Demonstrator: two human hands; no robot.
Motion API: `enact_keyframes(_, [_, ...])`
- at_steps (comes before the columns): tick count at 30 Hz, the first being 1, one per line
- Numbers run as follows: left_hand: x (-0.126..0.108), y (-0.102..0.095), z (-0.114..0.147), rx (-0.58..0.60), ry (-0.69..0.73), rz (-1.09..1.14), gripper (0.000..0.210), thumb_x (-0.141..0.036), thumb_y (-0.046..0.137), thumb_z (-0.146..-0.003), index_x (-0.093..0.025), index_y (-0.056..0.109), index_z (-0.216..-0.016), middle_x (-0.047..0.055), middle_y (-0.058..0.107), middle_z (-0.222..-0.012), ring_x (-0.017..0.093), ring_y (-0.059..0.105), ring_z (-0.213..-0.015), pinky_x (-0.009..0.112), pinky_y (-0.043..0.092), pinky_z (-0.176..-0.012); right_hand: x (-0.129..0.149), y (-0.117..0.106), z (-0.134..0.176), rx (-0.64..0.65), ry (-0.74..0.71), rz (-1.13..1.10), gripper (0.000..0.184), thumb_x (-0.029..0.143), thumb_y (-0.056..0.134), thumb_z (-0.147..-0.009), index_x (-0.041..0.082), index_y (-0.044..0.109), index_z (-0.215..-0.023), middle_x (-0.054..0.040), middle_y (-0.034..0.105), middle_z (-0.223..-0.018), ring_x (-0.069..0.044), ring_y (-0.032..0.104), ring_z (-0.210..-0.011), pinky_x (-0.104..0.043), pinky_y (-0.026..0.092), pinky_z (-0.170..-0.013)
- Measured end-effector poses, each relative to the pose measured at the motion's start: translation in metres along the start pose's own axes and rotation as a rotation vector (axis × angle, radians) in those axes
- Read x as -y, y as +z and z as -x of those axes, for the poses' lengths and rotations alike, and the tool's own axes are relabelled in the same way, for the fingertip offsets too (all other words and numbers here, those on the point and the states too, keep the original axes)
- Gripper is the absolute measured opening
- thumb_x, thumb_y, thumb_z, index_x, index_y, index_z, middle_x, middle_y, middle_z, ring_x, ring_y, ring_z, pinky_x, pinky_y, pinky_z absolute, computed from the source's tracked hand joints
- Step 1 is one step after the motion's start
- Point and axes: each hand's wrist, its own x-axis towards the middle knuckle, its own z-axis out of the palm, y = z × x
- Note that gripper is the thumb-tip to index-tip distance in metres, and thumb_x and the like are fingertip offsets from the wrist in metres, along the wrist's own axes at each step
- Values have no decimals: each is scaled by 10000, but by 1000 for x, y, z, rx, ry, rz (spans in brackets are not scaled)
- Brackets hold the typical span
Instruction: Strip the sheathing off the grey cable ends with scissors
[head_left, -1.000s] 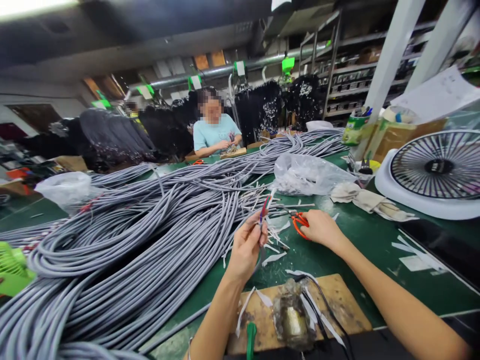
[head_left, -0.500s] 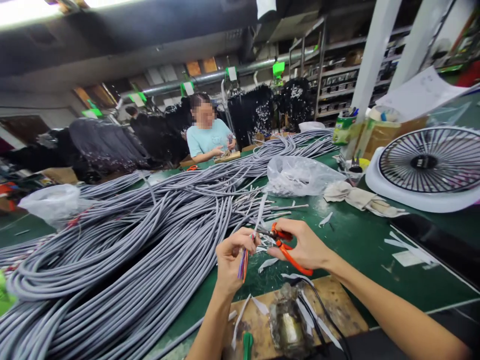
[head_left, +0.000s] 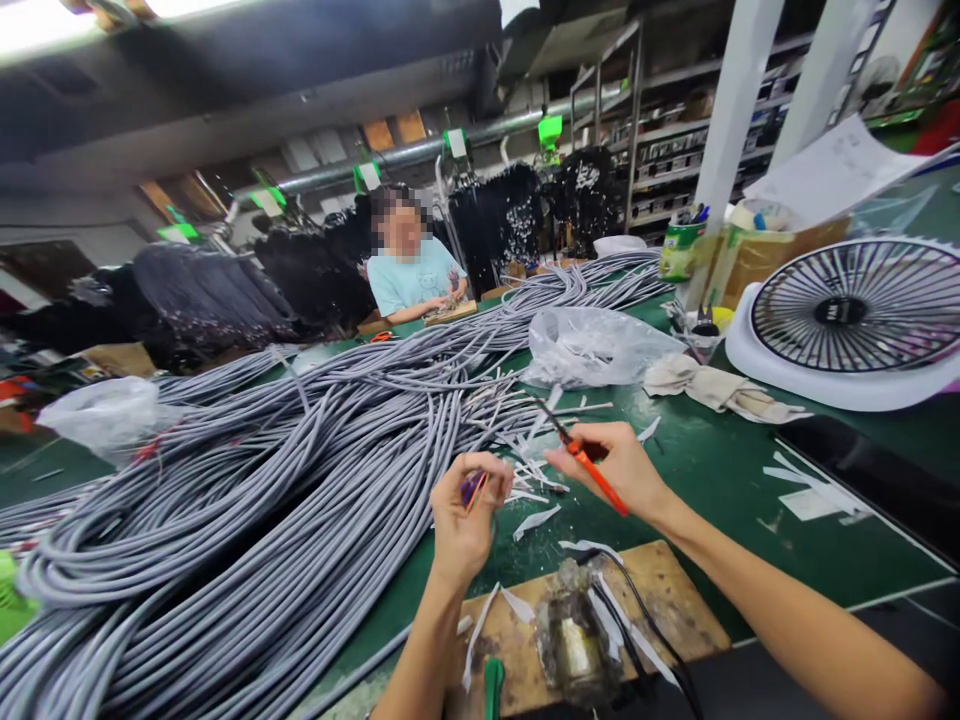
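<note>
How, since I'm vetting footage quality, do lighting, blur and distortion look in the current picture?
Head view: the overhead light at top left is blown out to white; head view: the green tabletop carries a pale sheen; head view: the hanging grey cables at far left look soft, and the fan at right appears stretched; head view: the wires in the left hand are too soft to count.

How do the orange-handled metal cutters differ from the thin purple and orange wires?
The right hand holds the orange-handled metal cutters; the left hand holds the thin purple and orange wires. The cutters show a dark tip; the left hand mostly hides the wires. Both are held above the green tabletop.
</note>
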Motion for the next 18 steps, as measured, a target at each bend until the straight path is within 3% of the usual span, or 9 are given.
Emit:
enact_keyframes(4, [-3, 15, 2, 50, -287, 1, 352, -328, 534, -815, -219, 438, -1136, -61, 436, -547, 45, 302, -428, 149, 216, -407, 5, 8, 4, -62, -11, -259, 277, 368, 705, -639, 180, 513, -711, 4, 557, -728, -113, 508, -639, -225, 428, -604])
enact_keyframes(7, [-3, 24, 4, 91, -388, 29, 463, -372, 549, -797, -188, 403, -1195, -68, 405, -537, 37, 260, -417, 151, 180, -394, 7, 15, 9, -182, 10, -301, 269, 346, 725, -622, 180, 519, -662, 14, 558, -672, -110, 512, -606, -221, 432, -581])
enact_keyframes(10, [0, 27, 5, 77, -413, 67, 493, -363, 591, -766, -163, 464, -1198, -78, 342, -513, 34, 232, -418, 156, 163, -388, 9, 18, 11, -215, 67, -322, 253, 321, 722, -630, 176, 514, -634, 31, 534, -604, -92, 482, -535, -206, 407, -516])
enact_keyframes(13, [3, 27, 4, -21, -416, 87, 455, -360, 625, -736, -137, 568, -1128, -79, 290, -494, 27, 206, -417, 155, 144, -382, 11, 18, 11, -183, 102, -388, 240, 303, 714, -637, 179, 510, -657, 32, 535, -606, -90, 478, -535, -200, 397, -502])
enact_keyframes(18, [9, 31, 3, -259, -392, 105, 370, -386, 653, -697, -127, 679, -961, -57, 359, -484, 17, 234, -404, 153, 149, -370, 16, 23, 11, -190, 139, -439, 213, 251, 697, -642, 179, 496, -651, 40, 517, -588, -78, 450, -506, -189, 380, -473])
